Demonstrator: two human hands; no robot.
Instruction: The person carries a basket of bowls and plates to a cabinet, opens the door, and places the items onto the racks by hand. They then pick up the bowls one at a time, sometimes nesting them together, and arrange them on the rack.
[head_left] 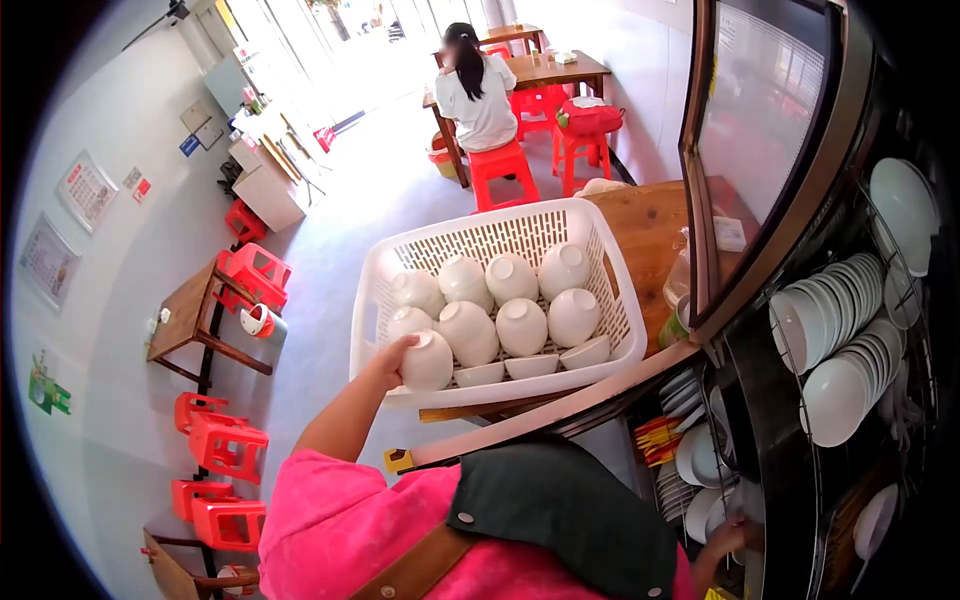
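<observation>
My left hand (391, 364) is closed on the side of an upside-down white bowl (428, 362) at the near left corner of a white plastic basket (625, 330). Several more white bowls (469, 333) sit upside down in rows inside it. Along the basket's near side lie smaller white bowls (532, 366), partly hidden by the rim. My right hand (727, 540) is low at the right, beside the dish cabinet near stacked white dishes (700, 515). Its fingers are too dark and hidden to make out.
The basket rests on a wooden table (645, 225). A framed glass panel (762, 110) stands at the right, above a wire rack with white plates (835, 390). Red stools (228, 445) and a small wooden table (190, 318) line the left wall. A person (480, 105) sits further back.
</observation>
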